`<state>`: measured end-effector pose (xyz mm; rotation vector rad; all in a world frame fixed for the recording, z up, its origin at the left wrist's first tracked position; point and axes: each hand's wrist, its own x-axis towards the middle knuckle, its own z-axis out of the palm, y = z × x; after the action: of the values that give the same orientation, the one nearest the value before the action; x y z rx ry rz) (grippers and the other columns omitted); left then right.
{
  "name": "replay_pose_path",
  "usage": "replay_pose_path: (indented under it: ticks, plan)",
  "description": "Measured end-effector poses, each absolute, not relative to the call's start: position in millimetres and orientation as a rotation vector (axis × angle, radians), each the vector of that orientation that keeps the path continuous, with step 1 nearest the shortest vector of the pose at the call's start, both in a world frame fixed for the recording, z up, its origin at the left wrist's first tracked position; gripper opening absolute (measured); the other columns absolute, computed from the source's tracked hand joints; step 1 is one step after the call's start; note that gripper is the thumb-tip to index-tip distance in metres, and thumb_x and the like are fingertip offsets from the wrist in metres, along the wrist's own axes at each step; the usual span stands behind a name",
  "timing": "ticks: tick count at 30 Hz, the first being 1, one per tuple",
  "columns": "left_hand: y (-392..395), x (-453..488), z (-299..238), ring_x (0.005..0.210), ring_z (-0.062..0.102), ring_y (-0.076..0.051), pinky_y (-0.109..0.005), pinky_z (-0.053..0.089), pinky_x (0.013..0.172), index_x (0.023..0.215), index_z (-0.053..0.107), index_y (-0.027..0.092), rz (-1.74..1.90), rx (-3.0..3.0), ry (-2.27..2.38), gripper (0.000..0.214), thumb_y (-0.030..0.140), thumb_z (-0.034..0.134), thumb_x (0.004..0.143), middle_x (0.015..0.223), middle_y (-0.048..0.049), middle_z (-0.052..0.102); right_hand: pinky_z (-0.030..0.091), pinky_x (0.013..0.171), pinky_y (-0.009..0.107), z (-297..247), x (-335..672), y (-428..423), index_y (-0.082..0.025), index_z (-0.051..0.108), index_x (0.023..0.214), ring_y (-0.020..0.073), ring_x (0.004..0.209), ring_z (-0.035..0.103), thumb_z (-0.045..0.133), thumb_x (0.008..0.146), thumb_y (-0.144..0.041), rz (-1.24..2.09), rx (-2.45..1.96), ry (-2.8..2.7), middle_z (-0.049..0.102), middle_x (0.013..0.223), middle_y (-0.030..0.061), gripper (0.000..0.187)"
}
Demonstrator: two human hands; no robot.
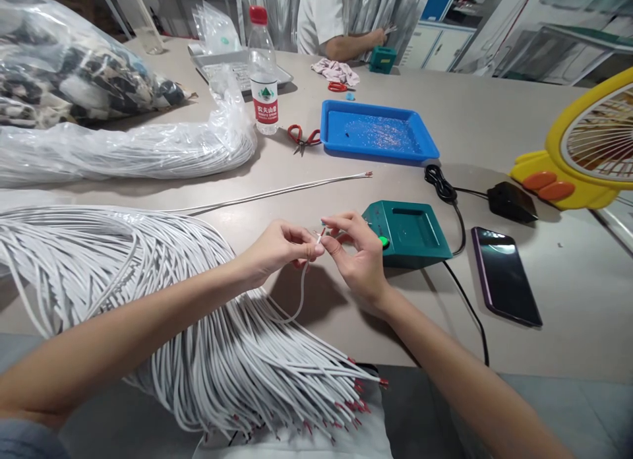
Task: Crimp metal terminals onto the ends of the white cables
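Between thumb and fingers my left hand (287,246) pinches a white cable (303,287) close to its end, where thin coloured wires show. My right hand (357,251) is closed at the same end, its thumb and a finger on the small wires. Just right of that hand stands a green machine (410,231) with a lit green button on its near corner. A thick bundle of white cables (198,314) lies under my left forearm and hangs over the table's near edge, many ends showing red tips.
Beyond my hands are a blue tray (378,152) with small scraps, red-handled cutters (302,141) and a water bottle (264,83). A phone (505,274), a black adapter (512,202) and a yellow fan (588,136) stand right. Another person (324,24) works across the table.
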<state>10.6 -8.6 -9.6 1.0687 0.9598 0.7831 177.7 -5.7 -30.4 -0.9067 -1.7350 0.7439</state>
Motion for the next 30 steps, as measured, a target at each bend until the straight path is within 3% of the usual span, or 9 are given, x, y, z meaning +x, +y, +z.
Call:
replay_pose_path:
  ticks: [22,27,30]
  plan:
    - [-9.6,10.4,-11.2,0.053,0.051,-0.007,-0.02,0.041,0.052,0.065,0.065,0.011,0.769,1.058,0.952,0.026,0.034,0.076,0.066,0.06,0.0001,0.057,0.046,0.061,0.029,-29.2,175.9,-10.4,-0.022,0.066,0.085,0.014,0.071,0.055,0.065,0.079,-0.017,0.44,-0.92,-1.742,0.059,0.078,0.0023,0.008]
    - [-10.1,10.8,-10.5,0.054,0.05,-0.007,-0.021,0.041,0.054,0.066,0.066,0.01,0.779,1.071,0.971,0.024,0.032,0.076,0.066,0.061,-0.0003,0.058,0.045,0.061,0.028,-26.8,175.2,-10.2,-0.021,0.063,0.076,0.0136,0.069,0.055,0.061,0.082,-0.019,0.498,-0.955,-1.756,0.06,0.076,0.0019,0.006]
    - [-10.7,10.9,-11.1,0.054,0.05,-0.008,-0.022,0.042,0.054,0.071,0.068,0.01,0.791,1.095,0.945,0.024,0.033,0.074,0.069,0.062,-0.0009,0.059,0.046,0.062,0.027,-25.9,175.1,-8.8,-0.02,0.06,0.074,0.0136,0.072,0.056,0.06,0.082,-0.021,0.714,-0.982,-1.693,0.06,0.077,0.0019,0.009]
